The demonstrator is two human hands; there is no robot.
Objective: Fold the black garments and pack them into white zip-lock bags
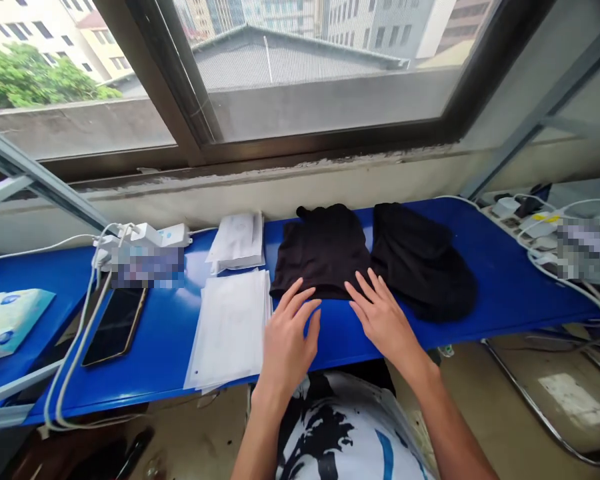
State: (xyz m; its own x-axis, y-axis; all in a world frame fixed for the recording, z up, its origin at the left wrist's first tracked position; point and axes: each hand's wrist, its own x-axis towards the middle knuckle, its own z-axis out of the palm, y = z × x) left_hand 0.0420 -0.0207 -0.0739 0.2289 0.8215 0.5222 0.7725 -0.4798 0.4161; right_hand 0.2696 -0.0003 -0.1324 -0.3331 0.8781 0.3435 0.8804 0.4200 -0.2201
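Near the tabletop's front edge, your left hand and right hand, fingers loosely spread, are at the flat black cloth.

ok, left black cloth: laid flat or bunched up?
Mostly flat: the left black cloth lies on the blue table, near edge almost straight, small lump at its far edge. Layers underneath: cannot tell.

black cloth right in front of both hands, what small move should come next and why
Perhaps slide both hands forward and smooth the far edge of the black cloth: that edge looks uneven, with a small bump at its left, while the left hand and right hand are open, fingers at the near edge.
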